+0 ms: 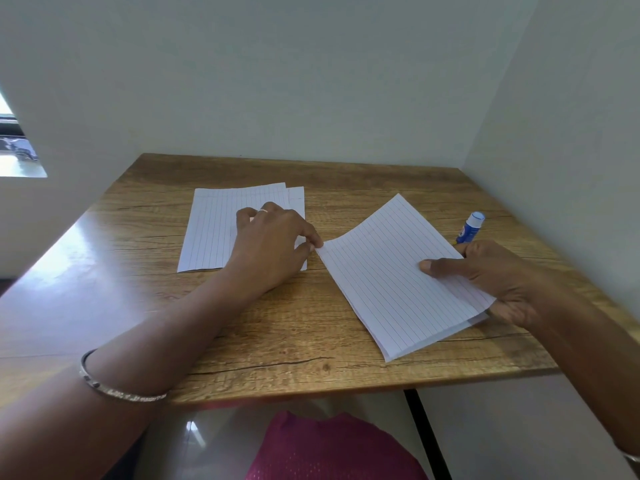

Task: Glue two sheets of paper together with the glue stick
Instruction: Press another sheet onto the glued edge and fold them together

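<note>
While you hold it off the wood, the white ruled sheet of paper [391, 271] bows slightly along its length, thin and matte, with fine grey lines across it; a second layer shows at its near right corner, so it may be two sheets or a fold, and which one cannot be told. Your right hand [491, 282] grips its right edge, thumb pressed flat on top and fingers curled beneath. Your left hand [273, 244] pinches the sheet's far left corner between thumb and forefinger, the other fingers loosely bent; a thin ring sits on one finger and a silver metal bangle [117, 386] circles that forearm. Beneath your left hand lie two more white ruled sheets [211, 230], flat and overlapping, the lower one peeking out along the right side. The blue glue stick with a white cap [470, 228] lies on its side just beyond your right hand, apart from the paper. Everything rests on a square wooden counter [277, 334] with brown grain, dark knots and a glossy sheen at the left. Pale plain walls [311, 81] meet in a corner behind it, and a window [17, 150] shows at far left.
</note>
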Demonstrator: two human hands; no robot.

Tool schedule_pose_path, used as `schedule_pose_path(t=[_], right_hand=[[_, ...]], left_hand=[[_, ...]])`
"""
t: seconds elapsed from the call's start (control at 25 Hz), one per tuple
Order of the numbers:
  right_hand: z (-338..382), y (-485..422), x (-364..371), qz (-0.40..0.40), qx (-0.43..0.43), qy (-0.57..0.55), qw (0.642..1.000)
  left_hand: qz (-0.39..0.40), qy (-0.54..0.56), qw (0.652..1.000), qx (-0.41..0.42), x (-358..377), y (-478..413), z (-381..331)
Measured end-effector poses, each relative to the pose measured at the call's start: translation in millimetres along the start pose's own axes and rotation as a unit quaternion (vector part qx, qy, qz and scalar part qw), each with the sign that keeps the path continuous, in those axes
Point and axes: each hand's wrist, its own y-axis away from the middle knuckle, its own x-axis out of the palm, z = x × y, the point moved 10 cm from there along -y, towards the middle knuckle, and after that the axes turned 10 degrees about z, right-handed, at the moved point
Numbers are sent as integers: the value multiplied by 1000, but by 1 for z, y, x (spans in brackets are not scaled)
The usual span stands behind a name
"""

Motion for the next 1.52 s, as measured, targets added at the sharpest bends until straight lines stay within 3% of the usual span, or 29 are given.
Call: schedule_pose_path(t=[0.36,0.52,0.6,0.68,0.72,0.8,0.88,0.96,1.24,1.36,1.52], right_hand=[[5,14,-11,3,-15,18,1000],[16,40,-31,-70,-48,150,985],[34,61,-38,-167,-78,296,937],[65,86,-22,-277,-154,413,854],[78,90,-5,-297,-196,445,822],[87,69,43,-200,-244,480,819],[77,31,99,-17,-229,494,839],[69,5,137,70,-234,515,822],[52,-20,124,32,-212,556,803],[46,-23,75,-31,-149,563,813],[42,-24,56,-37,-123,546,828]], left_hand=[[-11,-74,996,-46,4,6,-19],[-2,-42,998,-53,7,9,-12],[-4,-44,998,-48,8,10,-13],[1,-41,998,-51,9,10,-12],[2,-37,998,-52,9,10,-11],[2,-32,998,-51,9,9,-10],[0,-29,998,-49,9,11,-9],[-11,-26,999,-45,7,12,-8],[-13,-34,998,-44,6,11,-6],[0,-37,998,-53,9,10,-3],[-11,-30,999,-43,8,9,-5]])
